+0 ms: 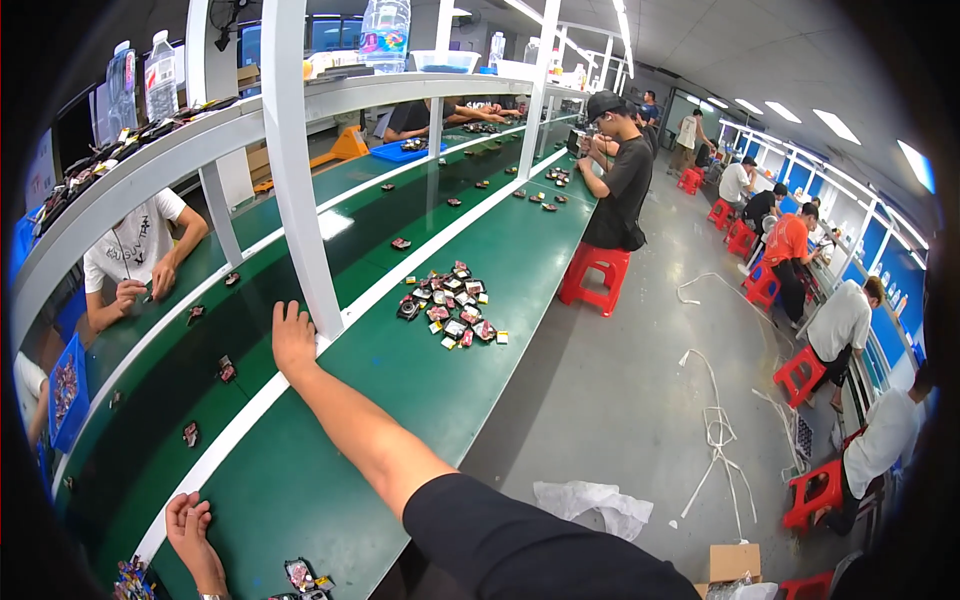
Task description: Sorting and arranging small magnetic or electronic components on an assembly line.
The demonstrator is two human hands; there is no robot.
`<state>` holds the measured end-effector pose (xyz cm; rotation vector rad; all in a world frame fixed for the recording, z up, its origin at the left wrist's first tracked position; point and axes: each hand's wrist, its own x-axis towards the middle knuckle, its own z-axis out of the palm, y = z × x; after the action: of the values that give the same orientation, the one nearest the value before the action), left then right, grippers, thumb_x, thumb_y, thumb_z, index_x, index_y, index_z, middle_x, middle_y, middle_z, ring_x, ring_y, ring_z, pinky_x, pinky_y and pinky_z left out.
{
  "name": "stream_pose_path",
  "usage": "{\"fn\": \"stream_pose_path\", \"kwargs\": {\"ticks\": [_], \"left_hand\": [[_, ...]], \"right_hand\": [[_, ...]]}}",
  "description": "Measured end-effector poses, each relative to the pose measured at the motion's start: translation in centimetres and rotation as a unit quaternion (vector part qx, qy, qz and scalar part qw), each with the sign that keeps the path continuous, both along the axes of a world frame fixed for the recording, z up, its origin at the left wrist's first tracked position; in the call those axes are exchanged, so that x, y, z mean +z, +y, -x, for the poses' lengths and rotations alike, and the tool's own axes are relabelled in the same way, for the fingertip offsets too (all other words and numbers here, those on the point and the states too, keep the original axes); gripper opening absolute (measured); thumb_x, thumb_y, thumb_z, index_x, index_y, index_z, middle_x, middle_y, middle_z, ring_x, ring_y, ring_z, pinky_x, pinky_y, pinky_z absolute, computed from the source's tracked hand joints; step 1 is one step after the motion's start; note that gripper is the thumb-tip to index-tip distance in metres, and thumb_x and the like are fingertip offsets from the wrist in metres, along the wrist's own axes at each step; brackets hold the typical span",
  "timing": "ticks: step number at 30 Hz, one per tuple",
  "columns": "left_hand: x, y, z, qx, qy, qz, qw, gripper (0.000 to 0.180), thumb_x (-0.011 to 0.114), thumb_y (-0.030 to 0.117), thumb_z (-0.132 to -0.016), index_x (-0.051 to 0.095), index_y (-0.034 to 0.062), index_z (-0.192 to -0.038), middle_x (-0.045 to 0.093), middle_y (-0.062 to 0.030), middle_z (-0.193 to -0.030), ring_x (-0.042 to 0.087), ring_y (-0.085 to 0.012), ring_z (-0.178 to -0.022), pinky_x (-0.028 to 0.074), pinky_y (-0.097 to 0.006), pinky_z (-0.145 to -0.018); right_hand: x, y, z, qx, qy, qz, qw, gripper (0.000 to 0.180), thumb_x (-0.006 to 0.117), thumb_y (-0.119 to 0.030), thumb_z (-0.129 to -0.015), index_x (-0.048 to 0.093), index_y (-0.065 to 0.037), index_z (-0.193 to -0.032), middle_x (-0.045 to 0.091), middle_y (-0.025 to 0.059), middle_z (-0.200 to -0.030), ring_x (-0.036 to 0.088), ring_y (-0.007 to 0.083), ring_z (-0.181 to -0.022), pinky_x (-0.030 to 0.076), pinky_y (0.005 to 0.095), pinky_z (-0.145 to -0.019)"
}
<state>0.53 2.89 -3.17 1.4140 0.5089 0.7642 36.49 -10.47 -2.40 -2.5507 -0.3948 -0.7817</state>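
My right arm, in a black sleeve, reaches across the green bench. My right hand [293,338] is over the white divider strip at the foot of a white post [300,180], its fingers stretched out toward the dark green belt, with nothing seen in them. At the lower left, my left hand [192,528] is raised near the strip, fingers loosely bent and apart, apparently holding nothing. A pile of small black, red and silver electronic assemblies [455,305] lies on the bench to the right of my right hand. More assemblies [303,575] lie near my left wrist.
Single assemblies [227,369] are spaced along the belt [340,275]. A white shelf frame [215,125] holding bottles stands over it. Across sits a person in a white shirt [140,240], near a blue bin [68,390]. Farther along, a person in black stands by a red stool [597,275].
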Motion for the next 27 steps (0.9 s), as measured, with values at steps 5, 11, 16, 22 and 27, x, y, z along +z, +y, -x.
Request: {"fn": "stream_pose_path", "kwargs": {"ticks": [5, 11, 16, 22, 27], "left_hand": [[2.3, -0.9, 3.1, 0.038, 0.047, -0.074, 0.995, 0.026, 0.056, 0.015, -0.091, 0.053, -0.0021, -0.111, 0.067, -0.0177, -0.108, 0.067, -0.0208, -0.091, 0.052, -0.029, -0.079], [2.7, -1.6, -0.4, -0.200, -0.014, 0.111, 0.973, 0.037, 0.045, 0.029, -0.103, 0.052, -0.0042, -0.119, 0.066, -0.0160, -0.105, 0.067, -0.0200, -0.087, 0.055, -0.029, -0.074], [2.6, 0.1, 2.6, -0.272, -0.005, 0.139, 0.952, 0.031, 0.045, 0.022, -0.102, 0.059, -0.0017, -0.117, 0.067, -0.0104, -0.101, 0.065, -0.0151, -0.083, 0.052, -0.027, -0.070], [2.9, -0.3, 1.9, -0.219, -0.001, 0.136, 0.966, 0.036, 0.051, 0.011, -0.099, 0.048, -0.0008, -0.133, 0.065, -0.0142, -0.108, 0.066, -0.0183, -0.089, 0.054, -0.028, -0.075], [2.9, -0.8, 1.4, -0.161, -0.039, 0.138, 0.976, 0.048, 0.055, 0.004, -0.095, 0.040, 0.0031, -0.140, 0.063, -0.0171, -0.115, 0.065, -0.0237, -0.099, 0.056, -0.033, -0.086]], "right_hand": [[0.3, 3.2, 8.1, 0.481, -0.014, -0.198, 0.854, 0.068, 0.071, -0.004, -0.069, 0.047, -0.004, -0.133, 0.049, 0.0202, -0.127, 0.047, 0.0395, -0.118, 0.040, 0.0452, -0.103], [7.2, -3.1, 17.8, 0.715, 0.226, -0.072, 0.658, 0.078, 0.072, -0.002, -0.075, 0.039, -0.013, -0.145, 0.037, 0.0124, -0.146, 0.039, 0.0302, -0.135, 0.038, 0.0399, -0.109], [8.7, -1.4, 21.8, 0.749, 0.190, 0.013, 0.635, 0.080, 0.073, 0.000, -0.074, 0.040, -0.018, -0.144, 0.031, 0.0053, -0.153, 0.036, 0.0301, -0.138, 0.041, 0.0423, -0.109], [5.4, -1.1, 21.4, 0.678, 0.219, -0.098, 0.695, 0.070, 0.072, 0.002, -0.078, 0.044, -0.012, -0.140, 0.041, 0.0117, -0.141, 0.054, 0.0249, -0.117, 0.051, 0.0364, -0.094], [2.7, -0.4, 21.6, 0.598, 0.368, -0.164, 0.692, 0.047, 0.065, -0.001, -0.086, 0.049, -0.003, -0.130, 0.059, 0.0108, -0.108, 0.062, 0.0135, -0.083, 0.055, 0.0275, -0.072]]}}
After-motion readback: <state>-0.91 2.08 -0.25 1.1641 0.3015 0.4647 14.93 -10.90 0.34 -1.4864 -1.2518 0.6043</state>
